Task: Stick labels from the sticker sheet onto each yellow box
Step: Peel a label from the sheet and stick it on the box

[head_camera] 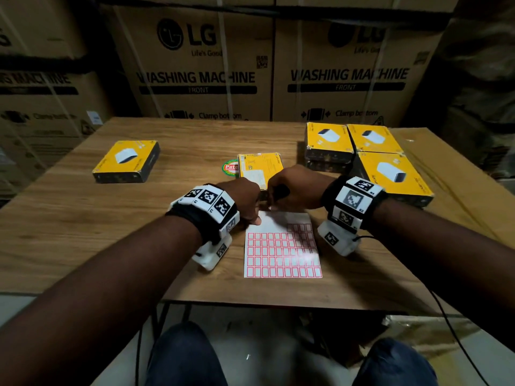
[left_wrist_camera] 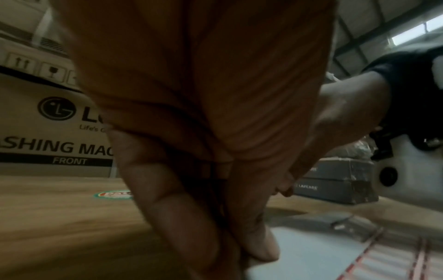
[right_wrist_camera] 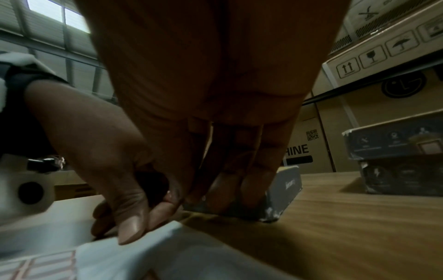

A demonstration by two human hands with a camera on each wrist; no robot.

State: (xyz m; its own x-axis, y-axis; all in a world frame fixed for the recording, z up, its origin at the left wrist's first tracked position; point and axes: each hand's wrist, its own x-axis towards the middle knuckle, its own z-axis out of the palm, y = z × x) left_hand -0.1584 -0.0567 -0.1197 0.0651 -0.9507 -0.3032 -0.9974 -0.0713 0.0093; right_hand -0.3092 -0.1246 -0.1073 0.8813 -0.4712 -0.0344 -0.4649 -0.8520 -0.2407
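Wooden table [head_camera: 83, 218], big washing machine cartons [head_camera: 200, 65] stacked behind it. Sticker sheet [head_camera: 281, 252] lies flat at the table's near edge. Left hand [head_camera: 242, 201] presses curled fingers [left_wrist_camera: 261, 246] on the sheet's far left corner. Right hand [head_camera: 295, 188] sits at the sheet's far edge, fingers bent; grip unclear. One yellow box [head_camera: 259, 167] just behind the hands, one [head_camera: 126, 160] far left, a stack [head_camera: 367, 151] right.

A wooden worktop [head_camera: 69, 232] carries the sticker sheet [head_camera: 281, 252] at its near middle, one yellow box [head_camera: 260, 167] just beyond the sheet beside a round green sticker [head_camera: 230, 167], another yellow box [head_camera: 126, 160] far left of the sheet, and stacked yellow boxes [head_camera: 365, 151] to its far right.
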